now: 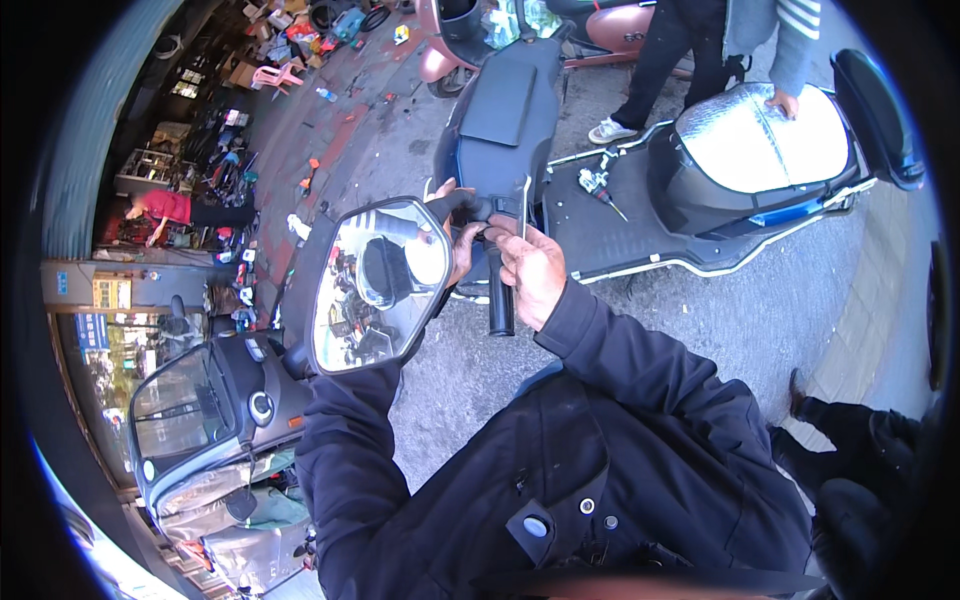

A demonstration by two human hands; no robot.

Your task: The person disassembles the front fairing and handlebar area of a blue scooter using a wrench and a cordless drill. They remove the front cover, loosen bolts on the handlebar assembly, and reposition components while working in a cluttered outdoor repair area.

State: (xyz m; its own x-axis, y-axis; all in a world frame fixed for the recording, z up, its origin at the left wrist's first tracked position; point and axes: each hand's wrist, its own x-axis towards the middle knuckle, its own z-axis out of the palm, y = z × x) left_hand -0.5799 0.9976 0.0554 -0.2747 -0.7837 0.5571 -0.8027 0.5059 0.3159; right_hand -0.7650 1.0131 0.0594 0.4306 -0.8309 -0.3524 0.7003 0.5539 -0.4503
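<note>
A black-framed rear-view mirror [385, 285] stands at the scooter's handlebar. My left hand [463, 243], partly hidden behind the mirror, has its fingers and thumb closed round the black mounting beside it. My right hand [535, 268] is closed just right of it, fingertips pinched at the same mounting. A thin silver metal rod [525, 205], perhaps a wrench, rises from those fingers; its lower end is hidden. Under my right hand, the black handlebar grip [501, 308] points toward me. Beyond both hands lies the scooter's dark front panel [498, 105].
A red-and-silver power drill [598, 187] lies on the scooter's footboard [630, 235]. Another person's hand [786, 103] rests on the silver-covered seat [760, 140]. A small dark vehicle [225, 400] is at the left. Tools and parts litter the ground; a pink stool [278, 77] stands farther off.
</note>
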